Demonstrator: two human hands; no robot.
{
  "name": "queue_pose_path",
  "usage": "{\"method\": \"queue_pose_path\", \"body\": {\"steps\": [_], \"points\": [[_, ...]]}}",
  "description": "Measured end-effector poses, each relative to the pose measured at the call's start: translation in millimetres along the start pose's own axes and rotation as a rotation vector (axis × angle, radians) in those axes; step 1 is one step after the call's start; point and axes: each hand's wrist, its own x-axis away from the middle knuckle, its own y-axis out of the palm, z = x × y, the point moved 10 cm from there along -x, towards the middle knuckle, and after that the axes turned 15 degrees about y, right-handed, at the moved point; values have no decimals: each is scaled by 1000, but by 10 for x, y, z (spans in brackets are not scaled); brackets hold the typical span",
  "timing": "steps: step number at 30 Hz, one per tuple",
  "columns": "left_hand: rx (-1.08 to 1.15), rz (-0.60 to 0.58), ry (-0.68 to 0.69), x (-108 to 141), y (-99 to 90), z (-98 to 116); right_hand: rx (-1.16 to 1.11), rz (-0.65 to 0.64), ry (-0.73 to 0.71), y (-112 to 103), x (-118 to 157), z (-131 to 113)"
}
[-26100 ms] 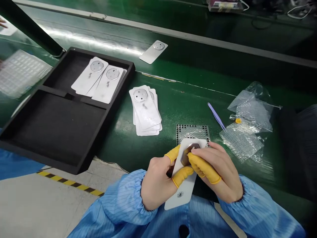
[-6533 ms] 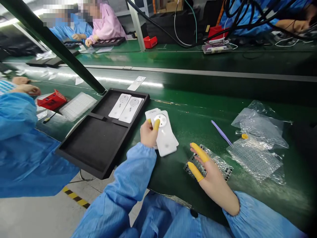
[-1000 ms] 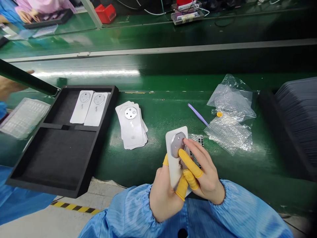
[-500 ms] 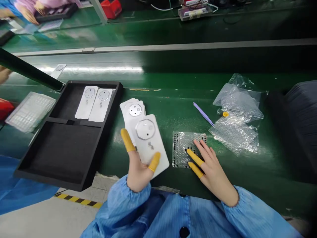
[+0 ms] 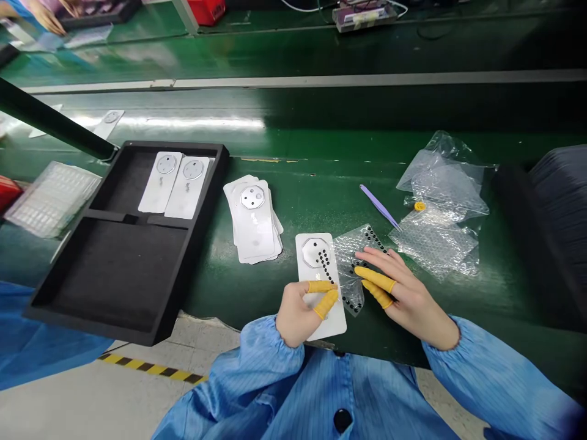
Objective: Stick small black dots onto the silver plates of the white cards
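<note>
My left hand (image 5: 309, 307), with yellow finger cots on thumb and index finger, pinches the left edge of a clear sheet with black dots (image 5: 351, 269). The sheet is bent and partly lies over a white rectangular plate (image 5: 331, 327) with an octagonal outline and small holes. My right hand (image 5: 406, 290) rests against the sheet's right part with its fingers stretched out; two wear yellow cots. Left of these lies a stack of similar white plates (image 5: 254, 229). Purple tweezers (image 5: 380, 206) lie beyond my right hand.
A black two-compartment tray (image 5: 202, 238) at left holds white plates in its far part. Clear plastic bags and bubbled sheets (image 5: 443, 235) lie at right, with a yellow finger cot (image 5: 419, 206) on them. A dark bin (image 5: 518, 244) stands far right. Another person's hands (image 5: 50, 18) show at upper left.
My left hand has moved right and set the white plate down beside the dotted sheet, apart from the stack. It now grips the sheet's edge, which has lifted and bent.
</note>
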Motion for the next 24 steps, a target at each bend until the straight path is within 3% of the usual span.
{"method": "queue_pose_path", "body": {"steps": [6, 9, 11, 14, 16, 24], "points": [[-10, 61, 49, -12, -27, -6, -38, 88, 23, -111, -30, -146], [-32, 11, 117, 1, 31, 81, -87, 91, -57, -71, -26, -324], [-131, -38, 239, 8, 77, 207, -93, 62, -94, 22, -15, -381], [-353, -73, 466, 45, 116, 401, -109, 44, -86, 136, 4, -348], [-421, -76, 535, 65, 119, 427, -144, 40, -77, 179, 20, -324], [-434, -109, 573, 33, 154, 361, -398, 53, 167, 251, -68, -123]]}}
